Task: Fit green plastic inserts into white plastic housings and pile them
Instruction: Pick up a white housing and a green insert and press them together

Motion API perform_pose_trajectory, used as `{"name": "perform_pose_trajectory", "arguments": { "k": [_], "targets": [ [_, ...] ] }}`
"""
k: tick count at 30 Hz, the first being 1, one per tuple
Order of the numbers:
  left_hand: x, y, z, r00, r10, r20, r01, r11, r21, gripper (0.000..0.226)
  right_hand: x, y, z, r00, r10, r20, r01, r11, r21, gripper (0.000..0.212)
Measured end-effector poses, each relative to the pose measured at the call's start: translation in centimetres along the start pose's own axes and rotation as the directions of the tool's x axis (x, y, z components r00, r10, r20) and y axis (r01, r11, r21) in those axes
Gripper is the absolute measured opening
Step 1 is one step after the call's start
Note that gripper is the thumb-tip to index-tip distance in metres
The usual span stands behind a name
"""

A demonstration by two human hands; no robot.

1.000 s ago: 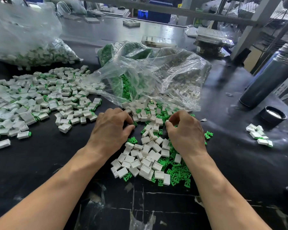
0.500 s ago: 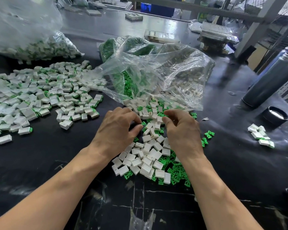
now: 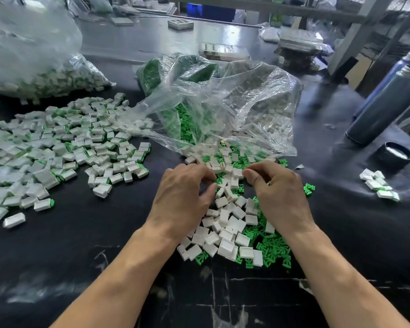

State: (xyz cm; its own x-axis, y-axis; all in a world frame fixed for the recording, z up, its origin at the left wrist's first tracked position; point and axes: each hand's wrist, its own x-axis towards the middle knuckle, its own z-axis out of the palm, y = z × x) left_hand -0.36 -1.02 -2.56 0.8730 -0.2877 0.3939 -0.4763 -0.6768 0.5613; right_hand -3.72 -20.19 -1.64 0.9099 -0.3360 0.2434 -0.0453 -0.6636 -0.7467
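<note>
A loose heap of white housings (image 3: 225, 242) mixed with green inserts (image 3: 272, 249) lies on the black table (image 3: 81, 245) in front of me. My left hand (image 3: 182, 200) hovers over the heap's far left side, fingers curled and thumb near the index tip; what it holds is hidden. Opposite it, my right hand (image 3: 279, 197) is curled too, with a speck of green showing between its fingers. The fingertips of both hands nearly meet over a white housing (image 3: 232, 172). A wide pile of assembled pieces (image 3: 57, 147) spreads at the left.
A crumpled clear bag (image 3: 234, 102) with green inserts and housings lies open just beyond my hands. A large full bag (image 3: 33, 55) sits far left. At the right stand a dark cylinder (image 3: 386, 102), a black cap (image 3: 395, 153) and a few assembled pieces (image 3: 376, 185).
Both hands have stayed over the far end of the heap, shifting slightly toward the bag; their fingertips have drawn a little closer together.
</note>
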Motion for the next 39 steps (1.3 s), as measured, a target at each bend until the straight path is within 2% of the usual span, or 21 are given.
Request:
{"name": "perform_pose_trajectory", "arguments": {
  "k": [6,15,26,31,36,39],
  "targets": [
    [0.0,0.2,0.5,0.999,-0.036,-0.004,0.036,0.999,-0.012,0.009,-0.2,0.3,0.0,1.000,0.005,0.006,-0.005,1.000,-0.015,0.009],
    [0.3,0.0,0.6,0.996,-0.086,-0.017,0.085,0.996,-0.039,0.012,-0.2,0.2,0.0,1.000,0.007,-0.003,-0.007,0.998,0.056,0.012],
    [0.4,0.1,0.5,0.994,-0.101,-0.044,0.105,0.989,0.107,0.013,-0.2,0.1,-1.0,1.000,0.013,0.023,-0.013,0.999,0.030,0.007],
    [0.0,0.3,0.5,0.992,-0.117,0.043,0.113,0.991,0.071,0.011,0.3,0.3,-1.7,0.997,0.069,0.047,-0.066,0.996,-0.053,0.012],
    [-0.5,1.1,0.6,0.965,-0.075,0.251,0.075,0.997,0.010,0.044,0.6,0.5,-2.0,0.994,0.099,0.051,-0.095,0.993,-0.074,0.013],
    [-0.5,1.4,0.6,0.950,-0.045,0.309,0.037,0.999,0.034,0.059,0.5,0.5,-1.7,0.994,0.084,0.073,-0.078,0.994,-0.082,0.012]
  ]
}}
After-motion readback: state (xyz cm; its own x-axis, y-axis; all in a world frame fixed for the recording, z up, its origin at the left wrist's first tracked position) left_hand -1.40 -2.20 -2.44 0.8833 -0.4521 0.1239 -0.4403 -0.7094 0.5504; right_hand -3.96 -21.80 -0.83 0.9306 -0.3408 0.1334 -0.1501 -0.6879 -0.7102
